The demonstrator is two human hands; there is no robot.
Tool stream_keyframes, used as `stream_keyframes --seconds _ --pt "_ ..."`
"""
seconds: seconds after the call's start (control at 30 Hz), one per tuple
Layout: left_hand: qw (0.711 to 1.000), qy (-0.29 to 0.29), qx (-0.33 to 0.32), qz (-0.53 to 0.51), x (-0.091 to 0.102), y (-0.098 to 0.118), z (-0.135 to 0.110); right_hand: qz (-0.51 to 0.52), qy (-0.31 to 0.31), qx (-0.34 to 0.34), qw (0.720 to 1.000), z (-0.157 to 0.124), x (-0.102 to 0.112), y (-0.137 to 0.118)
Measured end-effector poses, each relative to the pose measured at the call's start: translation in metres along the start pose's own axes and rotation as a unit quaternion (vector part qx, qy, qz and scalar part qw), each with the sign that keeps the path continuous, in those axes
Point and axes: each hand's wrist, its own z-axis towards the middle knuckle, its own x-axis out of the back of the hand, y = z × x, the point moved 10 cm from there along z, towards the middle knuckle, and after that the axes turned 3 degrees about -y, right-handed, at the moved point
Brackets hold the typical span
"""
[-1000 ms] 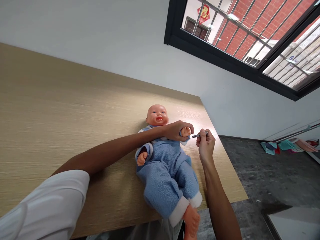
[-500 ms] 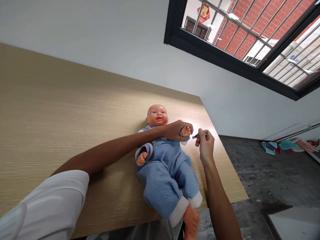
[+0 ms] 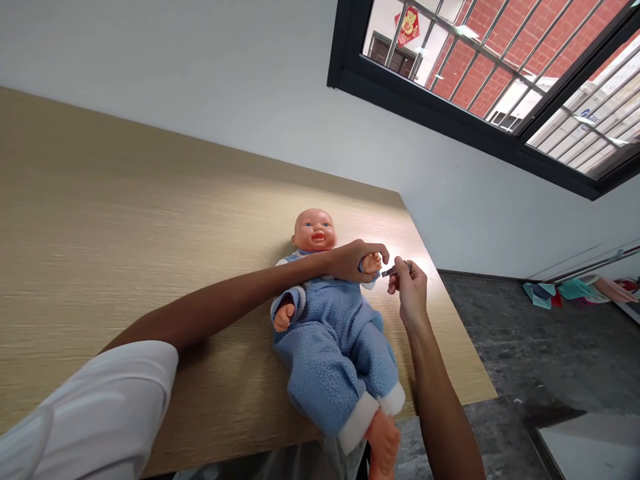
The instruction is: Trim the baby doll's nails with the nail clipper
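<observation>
A baby doll (image 3: 330,310) in a fuzzy blue outfit with white cuffs lies face up on the table, one bare foot reaching past the near edge. Reaching across its chest, my left hand (image 3: 353,259) is wrapped round the doll's wrist, and the doll's small hand (image 3: 371,263) shows palm up with its fingers spread. Pinched between thumb and fingers of my right hand (image 3: 411,287) is a silver nail clipper (image 3: 391,271). Its tip points left, close beside the doll's fingers; I cannot tell whether it touches them.
The wooden table (image 3: 125,220) runs along a white wall. A barred window (image 3: 470,87) with a dark frame is above at the right. Folded cloths (image 3: 575,291) hang low at the far right, over the dark floor (image 3: 480,320).
My right hand has shifted slightly left, bringing the nail clipper nearer the doll's fingers. My left index finger has lifted a little away; the doll stays put.
</observation>
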Motion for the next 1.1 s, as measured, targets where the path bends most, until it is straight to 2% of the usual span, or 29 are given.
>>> stream_keyframes --seconds 1.1 --pt "1.0 0.0 -0.003 0.005 0.0007 0.0037 0.0002 -0.018 -0.005 0.024 1.0 -0.0003 -0.0026 -0.0029"
